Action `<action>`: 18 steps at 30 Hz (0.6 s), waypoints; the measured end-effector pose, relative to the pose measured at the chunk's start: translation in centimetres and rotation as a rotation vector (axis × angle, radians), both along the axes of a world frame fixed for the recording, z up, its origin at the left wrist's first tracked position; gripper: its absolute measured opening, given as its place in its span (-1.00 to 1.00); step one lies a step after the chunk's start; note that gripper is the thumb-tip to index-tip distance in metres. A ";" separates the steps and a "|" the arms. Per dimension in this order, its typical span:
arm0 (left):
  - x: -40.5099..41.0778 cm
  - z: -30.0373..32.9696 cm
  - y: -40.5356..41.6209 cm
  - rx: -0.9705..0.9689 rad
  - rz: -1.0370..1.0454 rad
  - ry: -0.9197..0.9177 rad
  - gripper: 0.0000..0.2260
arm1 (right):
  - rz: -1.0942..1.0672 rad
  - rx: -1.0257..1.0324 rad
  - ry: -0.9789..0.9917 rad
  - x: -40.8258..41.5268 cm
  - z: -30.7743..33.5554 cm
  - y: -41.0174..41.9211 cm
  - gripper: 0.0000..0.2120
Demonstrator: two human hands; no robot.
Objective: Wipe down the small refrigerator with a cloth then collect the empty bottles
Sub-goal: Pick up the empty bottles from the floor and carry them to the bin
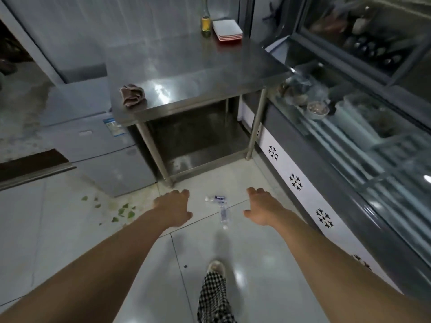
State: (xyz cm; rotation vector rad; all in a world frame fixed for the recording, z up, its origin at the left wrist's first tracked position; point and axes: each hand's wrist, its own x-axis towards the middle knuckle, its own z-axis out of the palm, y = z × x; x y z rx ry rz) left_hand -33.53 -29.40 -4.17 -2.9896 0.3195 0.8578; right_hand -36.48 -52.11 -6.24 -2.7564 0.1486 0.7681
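while two hands (173, 207) hover open, two bottles (215, 198) lie between.

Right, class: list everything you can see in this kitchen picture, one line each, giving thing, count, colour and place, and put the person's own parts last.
Cloth: one, brownish, crumpled on the steel table's near left corner.
Steel table: one, silver, centre, with a lower shelf.
Glass bottle: one, clear with yellow liquid, upright at the table's far edge.
Plates: one stack, white and red, right of the glass bottle.
Small refrigerator: one, grey, left of the table.
Plastic bottles: two, clear with blue labels, lying on the floor between the hands.
Leaf scraps: several, green, on the floor at left.
Display cooler: one, glass-fronted, right.
Left hand: open, above the floor.
Right hand: open, above the floor.
Leg: one, checked trousers, bottom centre.
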 end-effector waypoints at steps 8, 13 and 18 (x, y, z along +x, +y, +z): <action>13.0 -10.4 -1.8 0.063 -0.134 0.078 -0.51 | -0.072 0.021 0.132 10.1 -11.8 -0.4 -0.45; 18.9 -19.7 -2.9 0.077 -0.196 0.158 -0.52 | -0.113 -0.007 0.194 13.6 -20.6 -0.7 -0.51; 23.7 -31.6 -3.9 0.077 -0.281 0.177 -0.49 | -0.165 0.000 0.231 15.9 -31.9 0.3 -0.52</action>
